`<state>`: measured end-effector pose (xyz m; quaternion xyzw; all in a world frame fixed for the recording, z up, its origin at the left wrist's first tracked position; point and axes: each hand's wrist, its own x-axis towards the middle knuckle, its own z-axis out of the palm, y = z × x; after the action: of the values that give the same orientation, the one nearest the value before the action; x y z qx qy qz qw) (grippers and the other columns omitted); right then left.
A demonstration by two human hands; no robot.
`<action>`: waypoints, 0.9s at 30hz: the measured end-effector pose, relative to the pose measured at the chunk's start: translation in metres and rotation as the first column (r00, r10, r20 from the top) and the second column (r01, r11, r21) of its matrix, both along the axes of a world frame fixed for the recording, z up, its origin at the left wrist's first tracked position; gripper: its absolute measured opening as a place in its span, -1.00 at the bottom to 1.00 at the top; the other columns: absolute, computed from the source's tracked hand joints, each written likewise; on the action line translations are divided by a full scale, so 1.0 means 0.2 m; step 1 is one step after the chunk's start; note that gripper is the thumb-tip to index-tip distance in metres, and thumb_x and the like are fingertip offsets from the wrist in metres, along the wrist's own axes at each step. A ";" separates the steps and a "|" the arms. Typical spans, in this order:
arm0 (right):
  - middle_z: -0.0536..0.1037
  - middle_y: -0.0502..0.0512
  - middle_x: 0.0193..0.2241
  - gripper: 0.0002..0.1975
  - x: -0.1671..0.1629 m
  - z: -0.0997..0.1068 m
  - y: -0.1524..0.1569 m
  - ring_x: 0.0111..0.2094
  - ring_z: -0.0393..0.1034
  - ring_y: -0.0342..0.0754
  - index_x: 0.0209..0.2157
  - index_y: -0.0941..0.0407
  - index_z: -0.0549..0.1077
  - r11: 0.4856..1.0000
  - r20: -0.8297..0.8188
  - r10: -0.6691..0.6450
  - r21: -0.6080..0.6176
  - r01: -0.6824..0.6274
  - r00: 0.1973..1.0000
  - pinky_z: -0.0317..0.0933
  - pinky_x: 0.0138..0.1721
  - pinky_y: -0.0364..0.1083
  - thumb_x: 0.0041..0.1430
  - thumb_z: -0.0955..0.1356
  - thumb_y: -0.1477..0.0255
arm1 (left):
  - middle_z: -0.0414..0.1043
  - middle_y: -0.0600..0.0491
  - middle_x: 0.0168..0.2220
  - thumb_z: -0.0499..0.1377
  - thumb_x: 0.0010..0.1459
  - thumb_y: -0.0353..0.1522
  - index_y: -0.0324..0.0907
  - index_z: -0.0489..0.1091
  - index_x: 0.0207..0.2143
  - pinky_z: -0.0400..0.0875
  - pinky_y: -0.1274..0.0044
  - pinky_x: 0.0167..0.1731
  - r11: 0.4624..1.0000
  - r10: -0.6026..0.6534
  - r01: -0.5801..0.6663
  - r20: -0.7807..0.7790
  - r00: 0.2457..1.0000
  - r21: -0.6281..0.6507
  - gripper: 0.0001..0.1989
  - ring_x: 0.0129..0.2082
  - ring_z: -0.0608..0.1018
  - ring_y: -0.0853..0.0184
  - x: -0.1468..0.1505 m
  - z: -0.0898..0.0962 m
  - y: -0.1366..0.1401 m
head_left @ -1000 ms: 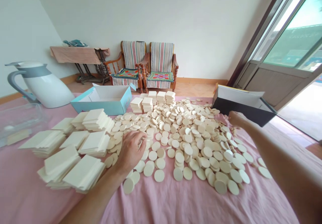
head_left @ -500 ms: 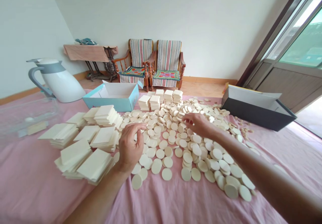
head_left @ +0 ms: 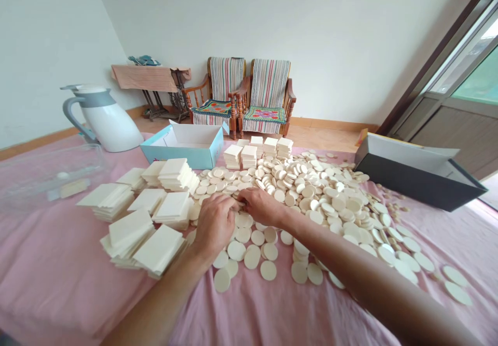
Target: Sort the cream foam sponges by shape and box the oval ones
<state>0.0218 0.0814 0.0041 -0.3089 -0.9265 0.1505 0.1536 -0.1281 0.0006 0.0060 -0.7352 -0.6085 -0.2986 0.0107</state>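
Pink cloth (head_left: pixel 241 317) covers the work surface, with a pale wall (head_left: pixel 330 35) and two striped-draped chairs (head_left: pixel 270 84) at the far side. Loose pale discs (head_left: pixel 268 270) lie across the middle and right, heaped at the far centre and thinner toward the near edge. Left hand (head_left: pixel 216 221) is curled over the near-left part of the spread; right hand (head_left: pixel 260 206) reaches across to it, fingers bent, fingertips of both close together. Whether either grips a disc cannot be told, as the knuckles hide the contact. Stacked square pieces (head_left: pixel 158 247) stand just left of the left hand. Handling, judged by look: discs probably light, stiff and dry, apt to slide over one another; thin ones might chip or snap if bent. Best hold would be thumb and fingertip on opposite rims. Labels: no legible writing on discs, squares, white jug (head_left: pixel 116 125) or dark box (head_left: pixel 412 180); light-blue box (head_left: pixel 181 155) carries a small purplish mark, perhaps print, too small to read.
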 end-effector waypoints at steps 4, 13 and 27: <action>0.51 0.12 -0.33 -0.82 -0.03 0.01 -0.01 -0.32 0.35 -0.07 -0.27 0.16 0.37 0.998 0.109 0.018 0.057 -0.024 0.994 0.14 -0.32 -0.15 0.06 0.27 0.62 | 0.45 0.05 -0.37 -0.01 -0.07 -0.62 -0.16 0.35 -0.45 0.29 0.37 -0.14 1.000 0.005 -0.005 -0.005 1.000 -0.002 -0.75 -0.22 0.42 0.22 0.00 0.00 0.00; 0.49 0.11 -0.31 -0.79 0.13 0.08 -0.02 -0.35 0.35 -0.14 -0.29 0.17 0.43 0.995 -0.091 -0.069 -0.079 0.062 0.993 0.18 -0.31 -0.18 0.01 0.26 0.62 | 0.47 0.05 -0.34 0.01 -0.04 -0.62 -0.16 0.38 -0.36 0.29 0.38 -0.13 0.999 0.009 -0.009 0.011 1.000 0.037 -0.73 -0.19 0.43 0.22 0.02 0.00 0.00; 0.56 0.18 -0.43 -0.69 0.23 0.05 -0.04 -0.42 0.41 -0.06 -0.16 0.17 0.48 0.933 0.192 -0.353 0.002 0.360 0.916 0.09 -0.43 -0.16 0.11 0.20 0.54 | 0.47 0.08 -0.36 0.02 0.05 -0.59 -0.15 0.37 -0.38 0.29 0.37 -0.15 0.993 -0.038 0.035 0.022 0.999 0.109 -0.78 -0.22 0.43 0.23 0.03 -0.01 0.00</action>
<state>0.0669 0.0742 0.0140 -0.4878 -0.8624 0.1053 0.0847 -0.1229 0.0000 0.0043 -0.7408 -0.5778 -0.3405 0.0379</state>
